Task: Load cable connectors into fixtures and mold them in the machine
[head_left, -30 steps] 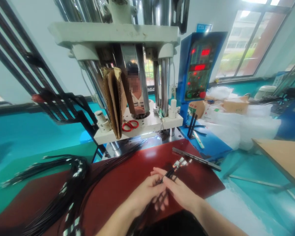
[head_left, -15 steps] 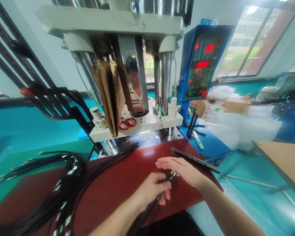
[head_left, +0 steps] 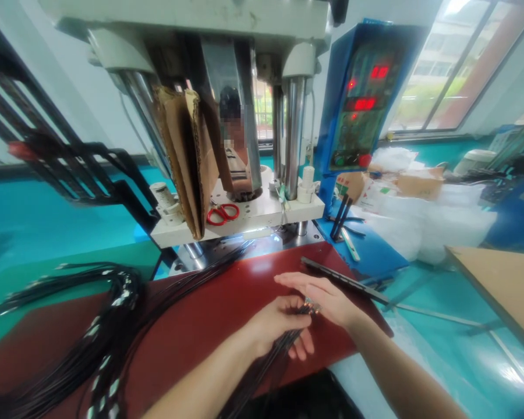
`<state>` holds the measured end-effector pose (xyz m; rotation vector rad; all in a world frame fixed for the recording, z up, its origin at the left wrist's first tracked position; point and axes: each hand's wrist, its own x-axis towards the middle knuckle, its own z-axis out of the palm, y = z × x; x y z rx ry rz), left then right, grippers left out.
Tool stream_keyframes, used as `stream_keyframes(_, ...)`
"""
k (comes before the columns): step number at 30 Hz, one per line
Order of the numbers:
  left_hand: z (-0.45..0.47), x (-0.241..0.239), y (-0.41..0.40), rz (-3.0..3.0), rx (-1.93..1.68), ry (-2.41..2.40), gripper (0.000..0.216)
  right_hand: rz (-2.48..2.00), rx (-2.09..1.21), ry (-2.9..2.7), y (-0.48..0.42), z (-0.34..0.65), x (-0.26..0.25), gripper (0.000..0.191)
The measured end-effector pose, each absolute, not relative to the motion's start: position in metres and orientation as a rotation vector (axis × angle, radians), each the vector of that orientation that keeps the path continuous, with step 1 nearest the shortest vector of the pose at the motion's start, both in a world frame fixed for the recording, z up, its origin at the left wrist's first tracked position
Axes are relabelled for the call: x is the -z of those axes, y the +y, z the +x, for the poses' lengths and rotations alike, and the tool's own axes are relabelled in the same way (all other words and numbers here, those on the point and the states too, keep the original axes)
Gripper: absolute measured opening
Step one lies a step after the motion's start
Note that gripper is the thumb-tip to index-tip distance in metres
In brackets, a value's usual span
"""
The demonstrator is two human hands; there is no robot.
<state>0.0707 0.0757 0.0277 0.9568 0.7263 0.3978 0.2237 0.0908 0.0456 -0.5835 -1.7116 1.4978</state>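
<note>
A black cable bundle (head_left: 276,354) is held just above the table (head_left: 192,343), in front of the wearer and towards the near edge. It is pinched close to its tips (head_left: 311,307) by the left hand (head_left: 271,326), with the thumb laid along the top and the fingers curled beneath. The right hand (head_left: 329,298) is kept flat, fingers straight and side by side, with the palm turned to the tips and nothing gripped; whether the tips are actually touched by the palm cannot be told for certain, as they are partly covered.

For this to be done well, it is judged that the strands should be held snugly but not squeezed, and that the tips should be met squarely by the palm so that none is bent or pushed askew. The long axis is slanted from the wearer's side up and to the right, with the tips pointed away.

On the left of the table a larger cable pile (head_left: 121,299) is laid; along the right edge a dark bar (head_left: 344,280) is placed. Beyond, red-handled scissors (head_left: 222,214) are rested on the press (head_left: 268,210).
</note>
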Motion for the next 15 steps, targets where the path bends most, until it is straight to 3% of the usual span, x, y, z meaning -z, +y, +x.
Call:
stream_keyframes(8,0.083,-0.017,0.074,1.047,-0.490,0.794,0.030,-0.690,-1.053,-2.135,0.085,0.216,-0.047,0.034)
stream_keyframes(15,0.085,-0.002,0.076,1.082,-0.608,0.864,0.024,-1.208,-0.566,-2.245,0.085,0.245,-0.031,0.037)
